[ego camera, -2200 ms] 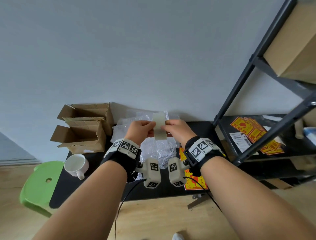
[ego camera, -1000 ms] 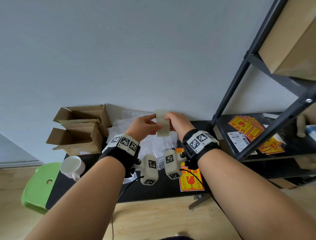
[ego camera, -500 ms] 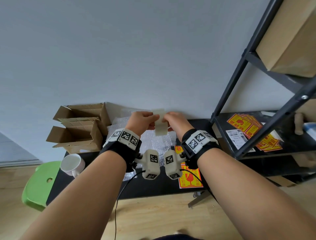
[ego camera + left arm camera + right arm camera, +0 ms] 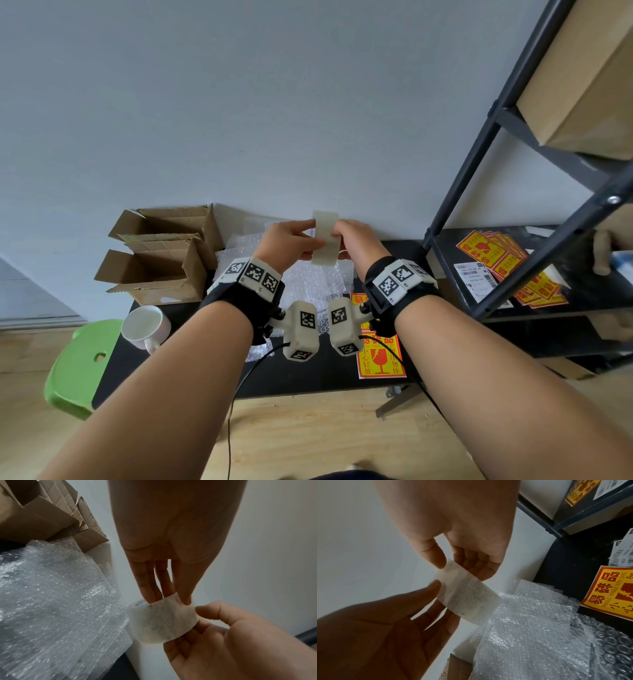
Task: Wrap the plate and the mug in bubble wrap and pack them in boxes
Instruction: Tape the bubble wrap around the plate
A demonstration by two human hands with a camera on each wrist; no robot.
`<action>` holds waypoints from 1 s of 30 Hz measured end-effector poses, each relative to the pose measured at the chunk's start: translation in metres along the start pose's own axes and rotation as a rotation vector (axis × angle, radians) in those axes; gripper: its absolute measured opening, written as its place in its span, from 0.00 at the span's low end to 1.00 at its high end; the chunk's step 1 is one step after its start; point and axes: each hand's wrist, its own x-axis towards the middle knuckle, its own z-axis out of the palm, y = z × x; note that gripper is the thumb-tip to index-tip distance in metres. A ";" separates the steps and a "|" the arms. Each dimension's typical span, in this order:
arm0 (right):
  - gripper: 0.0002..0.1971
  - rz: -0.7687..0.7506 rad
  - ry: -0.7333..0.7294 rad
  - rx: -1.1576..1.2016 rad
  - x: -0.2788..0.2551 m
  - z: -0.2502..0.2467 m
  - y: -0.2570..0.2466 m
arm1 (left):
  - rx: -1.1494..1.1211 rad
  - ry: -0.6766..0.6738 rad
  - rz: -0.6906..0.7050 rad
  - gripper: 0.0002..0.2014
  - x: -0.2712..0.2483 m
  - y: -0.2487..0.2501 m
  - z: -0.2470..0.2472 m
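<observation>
Both hands, the left hand (image 4: 287, 244) and right hand (image 4: 357, 242), have their fingers clamped on the tape roll (image 4: 324, 237) above the bubble wrap (image 4: 310, 281); the mug (image 4: 144, 325) waits unwrapped on the surface (image 4: 308, 377), so I'd pick patiently for the tape's end.

A: What is different from 2.2 s ago?

B: Little. The roll of tape (image 4: 325, 238) sits a touch higher against the wall than 0.5 s ago, its top edge clear above both hands again, much as it was 1 s ago.

A: And the hands?

B: The left hand (image 4: 288, 244) now reaches its thumb and fingers further across the roll's face, where 0.5 s ago it was bunched at the edge. The right hand (image 4: 358, 242) changes its grip only slightly.

A: Anything else?

B: The view itself drifts: the mug (image 4: 145, 326) and the boxes (image 4: 161, 255) lie a little left and lower in the head view than 2.2 s ago.
</observation>
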 end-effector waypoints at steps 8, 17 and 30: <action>0.11 -0.054 -0.028 -0.108 -0.002 0.001 0.002 | -0.063 0.066 -0.019 0.19 0.002 0.000 -0.002; 0.07 -0.017 -0.026 0.009 0.000 0.001 0.001 | 0.013 -0.015 -0.040 0.23 0.001 0.003 -0.006; 0.05 -0.007 -0.017 -0.018 -0.005 -0.006 0.000 | -0.042 -0.027 -0.024 0.21 -0.008 0.006 0.005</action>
